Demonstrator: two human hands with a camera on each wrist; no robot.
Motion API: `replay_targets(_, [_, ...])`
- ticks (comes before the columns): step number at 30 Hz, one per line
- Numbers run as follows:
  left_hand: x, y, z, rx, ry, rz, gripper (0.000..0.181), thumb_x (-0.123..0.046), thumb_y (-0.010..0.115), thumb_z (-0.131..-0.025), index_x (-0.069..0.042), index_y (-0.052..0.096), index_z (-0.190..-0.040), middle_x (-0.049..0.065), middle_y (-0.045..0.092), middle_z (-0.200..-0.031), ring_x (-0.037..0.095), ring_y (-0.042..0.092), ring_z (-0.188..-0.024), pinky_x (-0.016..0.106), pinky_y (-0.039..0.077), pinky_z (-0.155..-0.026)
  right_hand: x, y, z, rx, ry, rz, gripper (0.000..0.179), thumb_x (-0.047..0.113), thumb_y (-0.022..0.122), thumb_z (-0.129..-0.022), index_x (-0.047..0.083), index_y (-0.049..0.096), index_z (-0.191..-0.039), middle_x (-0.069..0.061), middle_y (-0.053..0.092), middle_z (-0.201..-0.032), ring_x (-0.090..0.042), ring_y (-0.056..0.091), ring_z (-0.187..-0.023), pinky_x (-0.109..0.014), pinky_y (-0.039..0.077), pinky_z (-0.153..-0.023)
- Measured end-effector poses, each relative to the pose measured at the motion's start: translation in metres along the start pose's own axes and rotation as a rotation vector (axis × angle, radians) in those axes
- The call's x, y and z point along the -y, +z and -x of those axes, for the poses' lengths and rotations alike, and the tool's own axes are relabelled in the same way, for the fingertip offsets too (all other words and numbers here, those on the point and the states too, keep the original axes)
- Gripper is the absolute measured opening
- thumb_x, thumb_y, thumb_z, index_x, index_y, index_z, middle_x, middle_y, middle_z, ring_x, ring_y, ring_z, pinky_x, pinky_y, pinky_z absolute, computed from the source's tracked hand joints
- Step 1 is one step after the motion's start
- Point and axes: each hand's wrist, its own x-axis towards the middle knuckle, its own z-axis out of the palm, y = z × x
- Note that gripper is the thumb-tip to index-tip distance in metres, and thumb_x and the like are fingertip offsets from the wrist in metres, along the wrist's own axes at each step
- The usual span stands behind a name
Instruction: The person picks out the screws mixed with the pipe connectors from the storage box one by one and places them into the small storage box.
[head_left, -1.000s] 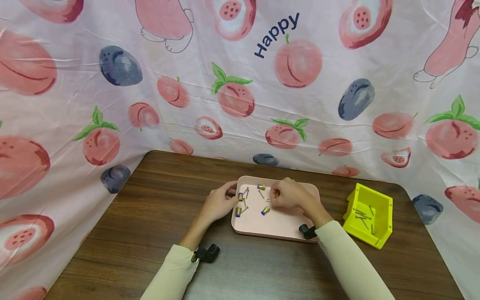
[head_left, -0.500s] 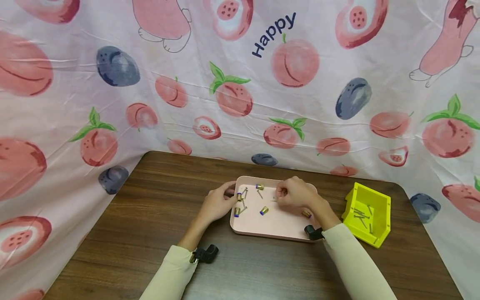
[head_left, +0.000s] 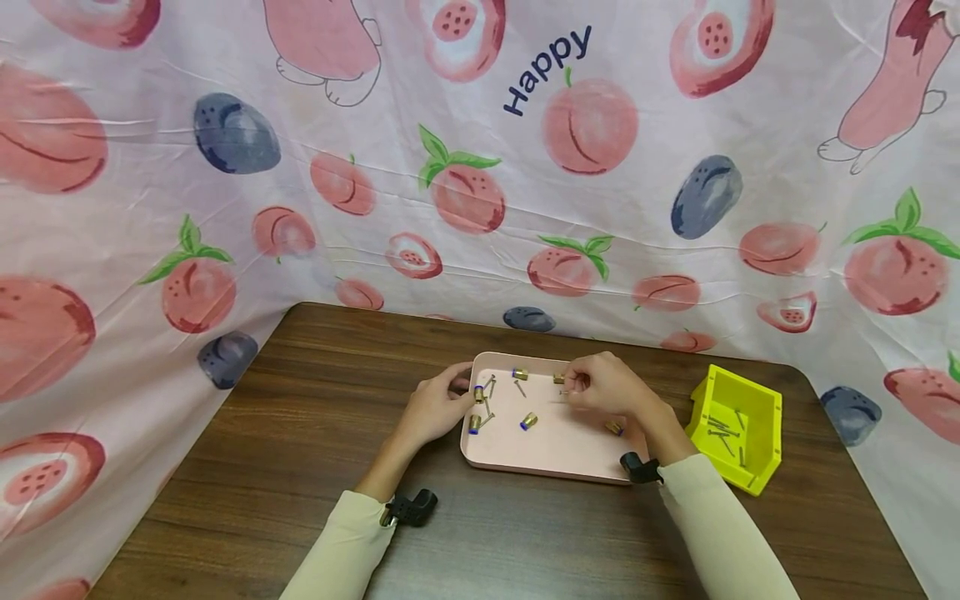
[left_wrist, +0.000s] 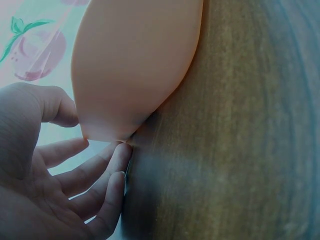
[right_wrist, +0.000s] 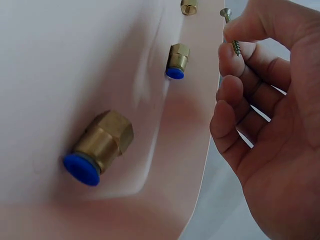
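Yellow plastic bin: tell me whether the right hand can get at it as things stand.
Likely yes: the yellow plastic bin stands open-topped, with only the rim of the pink rectangular tray between it and the right hand, which pinches a metal screw.

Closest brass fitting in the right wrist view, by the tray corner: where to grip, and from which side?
I'd pinch the brass fitting across its hexagonal end, coming from above. It lies on its side with its top uncovered, the tray wall rises nearby, and flats should resist rolling. I'd skip the blue collar: it's only a short ring.
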Motion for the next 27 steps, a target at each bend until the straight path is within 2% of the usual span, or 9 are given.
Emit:
replay_targets(2, [0.001,0.000,0.000,-0.003,0.007,0.000,0.057,-0.036,0.073,-0.096,-0.022,0.068,-0.151,-0.007,0.081,-0.112,0.005,0.074,-0.089,0.037,0.059,-0.082,-0.001,-0.002,0.002,-0.003,0.004,-0.004,0.012,0.010,0.080,-0.084,0.016,0.070,-0.082,0.010,0.056,-0.072,-0.008,0.052,-0.067,-0.027,0.043,-0.065])
replay_targets(12, [-0.002,-0.001,0.000,0.009,-0.034,0.004,0.056,-0.036,0.073,-0.096,-0.025,0.068,-0.151,-0.008,0.081,-0.113,0.004,0.073,-0.090,0.036,0.059,-0.083,-0.008,-0.011,0.010,-0.022,0.007,0.019,0.014,0.010,0.083,-0.085,0.015,0.071,-0.085,0.011,0.058,-0.074,-0.009,0.054,-0.071,-0.028,0.046,-0.067])
replay_targets(23, [0.000,0.000,0.001,-0.001,-0.002,-0.001,0.058,-0.035,0.073,-0.096,-0.024,0.067,-0.152,-0.008,0.081,-0.113,0.005,0.073,-0.089,0.037,0.059,-0.081,-0.015,-0.030,0.022,-0.050,0.001,0.042,0.016,0.009,0.085,-0.086,0.014,0.071,-0.086,0.010,0.057,-0.075,-0.009,0.052,-0.071,-0.029,0.045,-0.067])
replay_targets(27, [0.001,0.000,0.000,0.010,-0.023,0.004,0.057,-0.036,0.073,-0.096,-0.027,0.067,-0.152,-0.010,0.080,-0.113,0.004,0.073,-0.089,0.036,0.059,-0.082,-0.016,-0.039,0.029,-0.047,0.009,0.051,0.015,0.007,0.086,-0.087,0.012,0.072,-0.089,0.010,0.058,-0.076,-0.010,0.053,-0.072,-0.029,0.047,-0.068])
